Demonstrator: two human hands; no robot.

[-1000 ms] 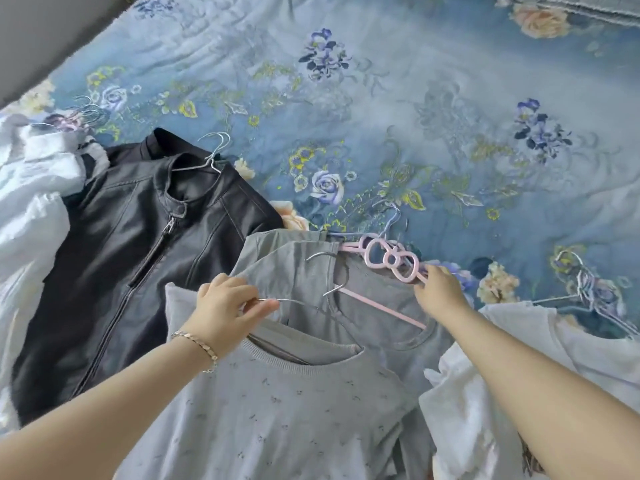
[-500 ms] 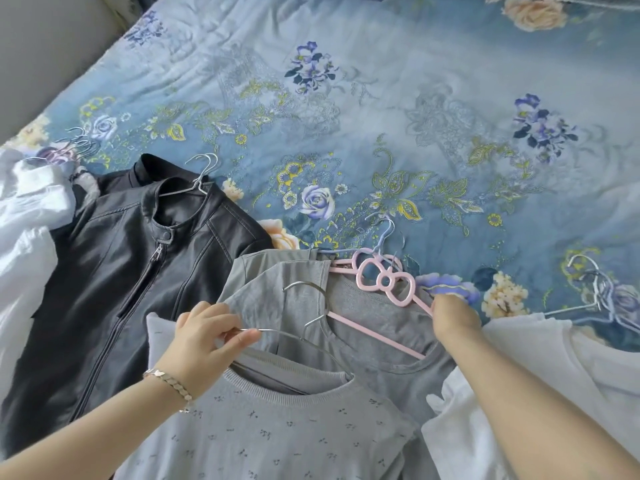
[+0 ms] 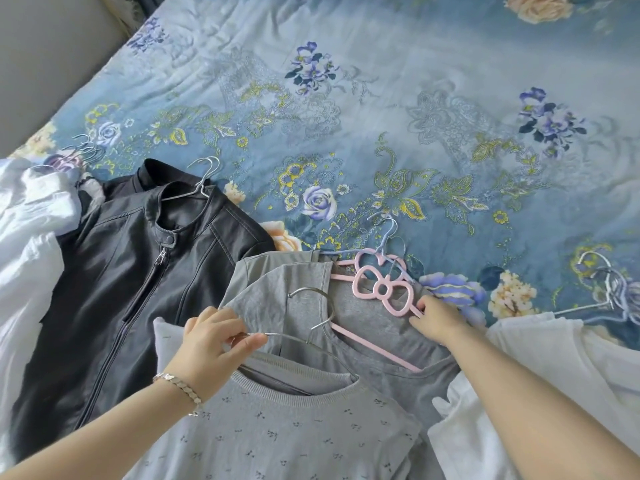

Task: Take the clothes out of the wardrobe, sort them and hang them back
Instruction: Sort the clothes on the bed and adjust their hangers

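On the bed's blue floral quilt (image 3: 381,98), clothes lie in overlapping heaps. The left hand (image 3: 211,344), a bracelet (image 3: 178,386) at its wrist, pinches the left arm of a thin metal hanger (image 3: 313,308) between thumb and curled fingers. That hanger sits in the neck of a grey patterned sweater (image 3: 277,434) directly below the hand; its arms run left to right and its hook points away from the person.

The right hand (image 3: 438,320) curls its fingers onto the right arm of a pink hanger (image 3: 381,289) with a bow-shaped top – this one lies slanted, upper left to lower right, inside a plain grey top (image 3: 374,323). A black jacket (image 3: 121,289) lies to the left on its own hanger, collar pointing away, with white clothes (image 3: 27,254) beyond it and a white garment (image 3: 536,375) just right of the right arm.
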